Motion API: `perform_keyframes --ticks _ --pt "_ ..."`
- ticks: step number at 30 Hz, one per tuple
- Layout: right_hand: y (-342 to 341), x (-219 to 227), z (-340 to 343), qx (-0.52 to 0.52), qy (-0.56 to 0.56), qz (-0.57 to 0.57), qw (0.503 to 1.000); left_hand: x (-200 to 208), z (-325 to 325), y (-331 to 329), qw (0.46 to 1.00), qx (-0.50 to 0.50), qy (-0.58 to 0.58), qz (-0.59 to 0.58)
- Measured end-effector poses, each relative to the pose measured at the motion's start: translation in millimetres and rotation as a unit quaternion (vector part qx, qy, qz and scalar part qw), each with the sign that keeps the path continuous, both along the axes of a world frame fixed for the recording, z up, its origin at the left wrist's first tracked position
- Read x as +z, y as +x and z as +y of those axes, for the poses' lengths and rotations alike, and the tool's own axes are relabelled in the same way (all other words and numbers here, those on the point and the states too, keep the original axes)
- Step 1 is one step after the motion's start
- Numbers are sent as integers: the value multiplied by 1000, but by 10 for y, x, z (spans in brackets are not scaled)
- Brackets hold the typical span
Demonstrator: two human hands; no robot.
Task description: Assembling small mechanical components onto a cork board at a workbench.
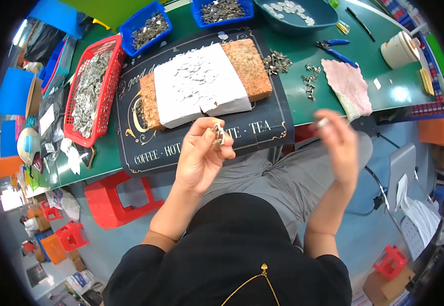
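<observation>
My left hand (pixel 200 153) is closed in front of the board, its thumb and fingers pinching a small shiny metal piece (pixel 218 133). Off to the right, over my lap, my right hand (pixel 338 145) is blurred by motion. Its fingertips come together around a small pale thing (pixel 322 123) too smeared to name. Beyond my left hand lies a white sheet-covered block (pixel 176 115), with many thin whitish pieces (pixel 194 74) spread on top. Orange-brown bricks (pixel 247 66) show at both of its ends. They rest on a black printed mat (pixel 206 148).
A red basket (pixel 111 97) of metal parts stands left. Blue bins (pixel 167 36) and a teal bowl (pixel 296 29) line the far side. Blue-handled pliers (pixel 340 55), loose metal pieces (pixel 311 81), a pink cloth (pixel 347 84) and a white mug (pixel 399 51) sit right on the green table (pixel 298 109).
</observation>
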State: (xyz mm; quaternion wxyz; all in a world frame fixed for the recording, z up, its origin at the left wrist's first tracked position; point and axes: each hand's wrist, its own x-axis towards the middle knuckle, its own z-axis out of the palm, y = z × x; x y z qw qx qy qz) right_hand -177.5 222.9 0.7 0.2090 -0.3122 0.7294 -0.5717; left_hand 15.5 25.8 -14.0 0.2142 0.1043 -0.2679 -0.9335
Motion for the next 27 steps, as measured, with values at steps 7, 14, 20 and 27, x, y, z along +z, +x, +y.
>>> perform_keyframes --ticks 7,14,20,27 --pt "-1108 -235 -16 -220 216 634 709 -37 23 65 981 104 -133 -99" --pt "570 132 -849 81 -90 133 984 -90 51 107 961 166 -212 -71" --pt "902 53 -1157 95 -68 143 983 -166 40 151 946 215 -229 -85" --pt "916 86 -1327 86 -14 287 954 -119 -186 293 567 358 -690 -271"
